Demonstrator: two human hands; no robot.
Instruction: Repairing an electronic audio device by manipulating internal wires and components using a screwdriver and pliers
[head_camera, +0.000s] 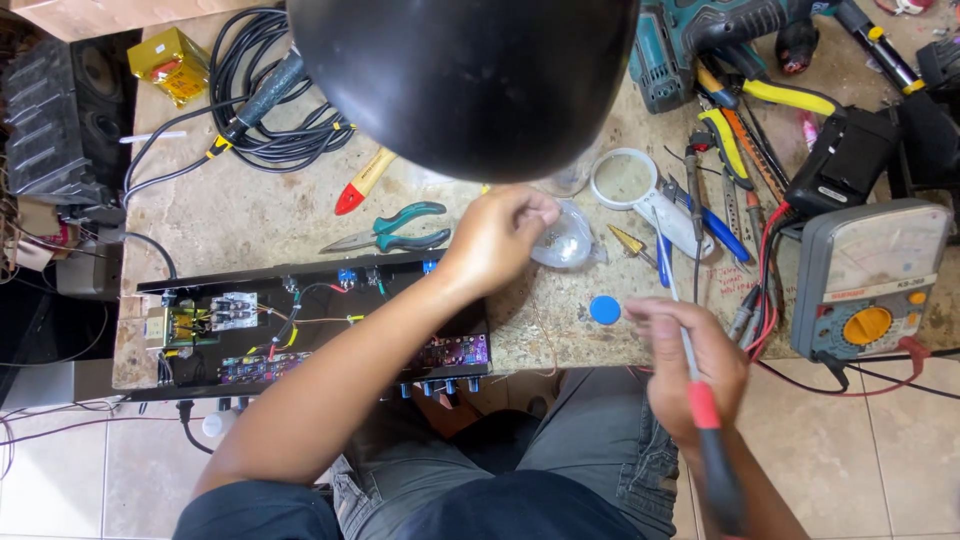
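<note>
My left hand (497, 238) reaches over the workbench, its fingers pinched at the mouth of a small clear plastic bag (567, 240) that lies on the stone top. My right hand (690, 365) is closed on a screwdriver (706, 440) with a red and black handle; its thin shaft points up toward the tools. An open black electronics chassis (300, 325) with circuit boards, wires and blue knobs sits at the bench's front edge under my left forearm. A blue round cap (604, 309) lies between my hands.
A black lamp shade (465, 80) hangs over the bench's middle. A magnifying glass (625, 180), pliers (395, 230), cutters (725, 140), a cordless drill (690, 45), an analog multimeter (870, 280), coiled black cable (270, 110) and a yellow box (172, 62) are spread around.
</note>
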